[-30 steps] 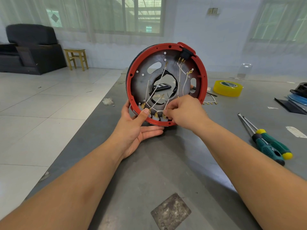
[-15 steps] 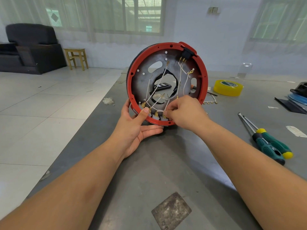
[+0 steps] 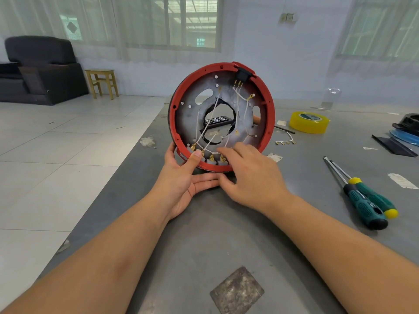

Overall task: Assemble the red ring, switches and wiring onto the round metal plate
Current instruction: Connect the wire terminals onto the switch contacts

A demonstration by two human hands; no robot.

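My left hand (image 3: 181,184) grips the lower rim of the red ring (image 3: 269,123), thumb hooked inside, holding it upright on the grey surface (image 3: 204,245). My right hand (image 3: 251,175) lies released, fingers loose beside the switches (image 3: 212,160); white wires (image 3: 209,125) cross the round metal plate (image 3: 188,114).

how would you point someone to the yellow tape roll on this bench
Start at the red ring held upright mid-table, then look right, past its rim. The yellow tape roll lies flat there on the grey table, the only round yellow thing; the screwdrivers nearer the person are long and green-handled.
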